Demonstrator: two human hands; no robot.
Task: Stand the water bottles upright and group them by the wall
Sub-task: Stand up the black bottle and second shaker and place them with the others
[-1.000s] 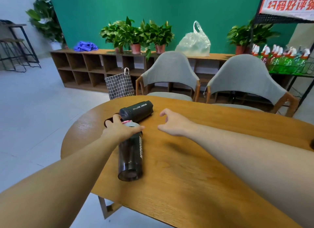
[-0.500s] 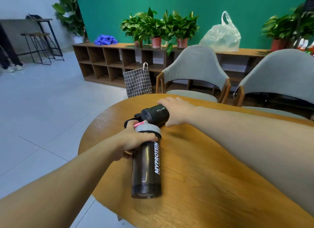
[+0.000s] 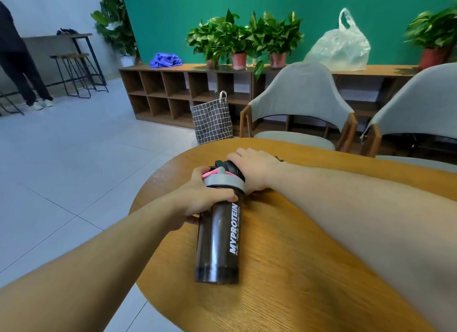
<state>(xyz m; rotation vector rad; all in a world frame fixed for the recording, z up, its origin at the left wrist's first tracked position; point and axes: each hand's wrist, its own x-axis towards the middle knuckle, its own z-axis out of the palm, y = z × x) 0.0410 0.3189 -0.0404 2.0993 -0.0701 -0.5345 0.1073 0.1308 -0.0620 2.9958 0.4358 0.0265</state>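
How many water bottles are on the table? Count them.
2. The smoky shaker bottle is in the left hand; the black bottle lies behind it, mostly hidden under the right hand.

Bright, even indoor light, soft shadows under the forearms on the worktop [image 3: 284,270], faint sheen on the floor tiles [image 3: 74,158], wide-angle bending at edges, slight motion blur lower right.

left hand [image 3: 197,200] grips shaker bottle [image 3: 218,237] | right hand [image 3: 254,169] covers black bottle [image 3: 228,167]
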